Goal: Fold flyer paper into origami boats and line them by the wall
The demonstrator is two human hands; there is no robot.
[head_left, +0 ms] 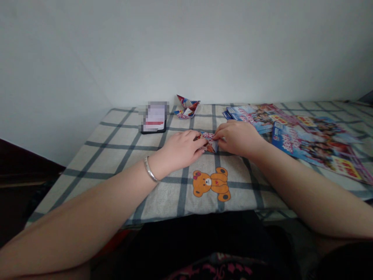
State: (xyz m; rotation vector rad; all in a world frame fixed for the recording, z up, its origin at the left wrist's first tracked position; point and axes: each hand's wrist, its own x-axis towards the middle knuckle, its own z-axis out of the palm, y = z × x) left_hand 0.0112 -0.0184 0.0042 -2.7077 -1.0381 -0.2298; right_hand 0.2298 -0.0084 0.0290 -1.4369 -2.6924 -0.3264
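A small piece of folded printed paper point(212, 145) lies on the checked tablecloth, with red, white and blue print showing. My left hand point(186, 147), with a silver bangle at the wrist, holds its left side, fingertips resting over it. On the other side my right hand point(237, 137) pinches the paper's right edge between thumb and fingers. My hands cover part of the paper, so its full shape is hidden. Behind them, near the wall, a folded paper boat point(188, 108) in similar print stands on the cloth.
A phone point(154, 116), its screen blurred, lies at the back left. Several printed flyers point(317, 149) overlap at the right, partly behind my right forearm. The tablecloth point(116, 155) carries an orange teddy bear picture point(211, 183) near the front edge. A white wall point(186, 46) rises behind the table.
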